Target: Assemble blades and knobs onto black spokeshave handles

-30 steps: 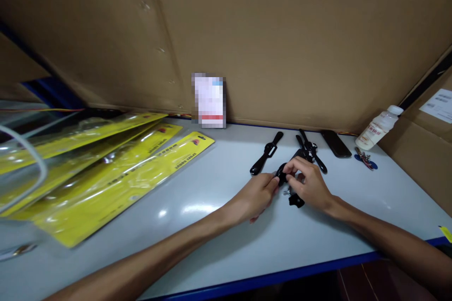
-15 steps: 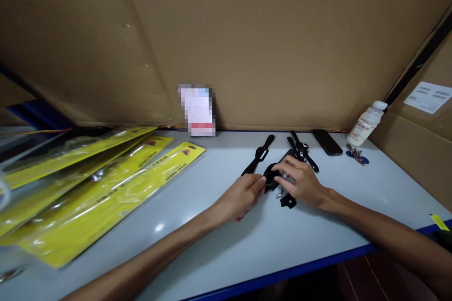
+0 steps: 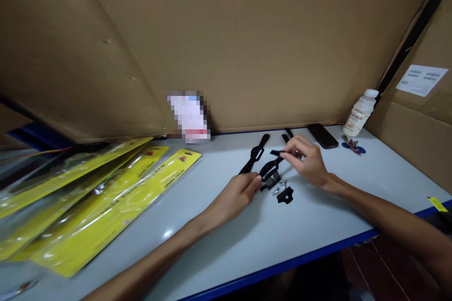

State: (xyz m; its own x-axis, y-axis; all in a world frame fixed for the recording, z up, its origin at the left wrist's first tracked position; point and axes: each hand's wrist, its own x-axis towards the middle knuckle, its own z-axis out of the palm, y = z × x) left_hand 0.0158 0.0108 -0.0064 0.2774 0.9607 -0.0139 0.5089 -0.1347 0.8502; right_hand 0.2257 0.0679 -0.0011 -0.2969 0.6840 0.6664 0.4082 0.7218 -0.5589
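Centre of frame: left hand (image 3: 237, 194) pinches the lower end of a black bracket (image 3: 269, 172) with its fingertips, right hand (image 3: 306, 160) grips the bracket's upper arm, thumb and fingers closed on it. Black knob (image 3: 285, 195) and small screws (image 3: 278, 186) lie on the grey table (image 3: 318, 216) just below; another black lever (image 3: 253, 160) lies left of it, yellow packs (image 3: 106, 197) at lower left.

A pixelated card (image 3: 189, 116) leans against the cardboard wall — its face cannot be read. The yellow packages (image 3: 99, 193) run off the left edge, their print too blurred to make out. The right hand (image 3: 306, 160) covers part of the black strap piece (image 3: 273, 165) and a second black handle (image 3: 287, 134) behind it. Label text on the white bottle (image 3: 360, 113) and the box sticker (image 3: 421, 80) is too small — the small screws (image 3: 278, 187) likewise lack detail.
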